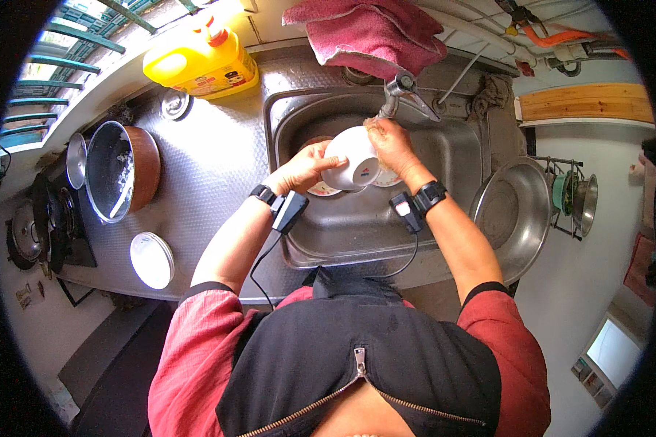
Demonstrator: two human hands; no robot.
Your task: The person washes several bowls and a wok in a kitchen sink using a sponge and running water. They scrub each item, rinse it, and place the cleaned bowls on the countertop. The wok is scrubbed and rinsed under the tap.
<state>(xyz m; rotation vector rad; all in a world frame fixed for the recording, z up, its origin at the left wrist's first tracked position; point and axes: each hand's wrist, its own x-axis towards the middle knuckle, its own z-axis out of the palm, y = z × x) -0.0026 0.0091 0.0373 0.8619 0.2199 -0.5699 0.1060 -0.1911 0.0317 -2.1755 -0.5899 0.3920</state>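
Over the stainless steel sink [448, 218], a white bowl [341, 150] is tilted with its foot ring towards me. My left hand [303, 166] grips the bowl by its left side, the thumb lying across the outer wall. At the upper right rim, my right hand [393, 143] presses a tan scrubber [369, 123] to the bowl, just under the faucet [402, 86]. Beneath the bowl, other dishes lie in the sink, among them a floral-patterned dish [323, 189] and another patterned dish [388, 178]; the held bowl partly hides them.
On the counter to the left are a large pot [136, 169], a stack of white dishes [152, 260] and a small metal lid [175, 104]. A yellow detergent jug [208, 63] stands at the back. A pink towel [366, 35] hangs behind the faucet. At right rests a wide metal basin [516, 218].
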